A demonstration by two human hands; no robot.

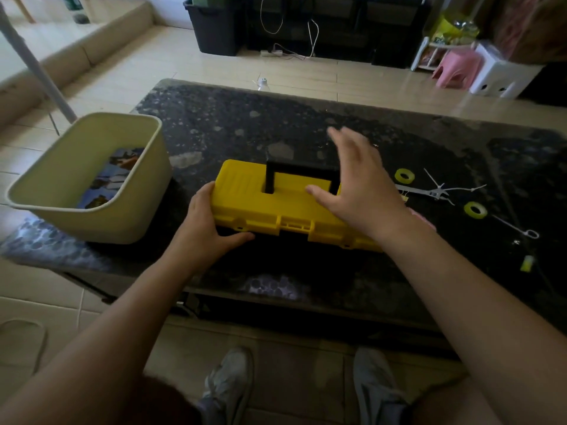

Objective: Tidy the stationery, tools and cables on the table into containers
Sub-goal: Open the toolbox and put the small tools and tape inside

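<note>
Yellow toolbox (254, 204), lid down: left hand (202, 228) gripped its left end; right hand (362, 191), blurred, fingers spread, held nothing, hid its right end.

We see pale beige floor tiles (214, 65) running to a low black cabinet (352, 29) at the far side. A black crate (211, 35) sits at its left end, and white cables (313, 35) trail to a power strip (271, 52) on the floor. A pink stool (454, 67) stands just beside what may be a white box (503, 75). On the left a tiled step (92, 44) rises. The dark speckled counter (245, 118) gleams in soft light.
</note>
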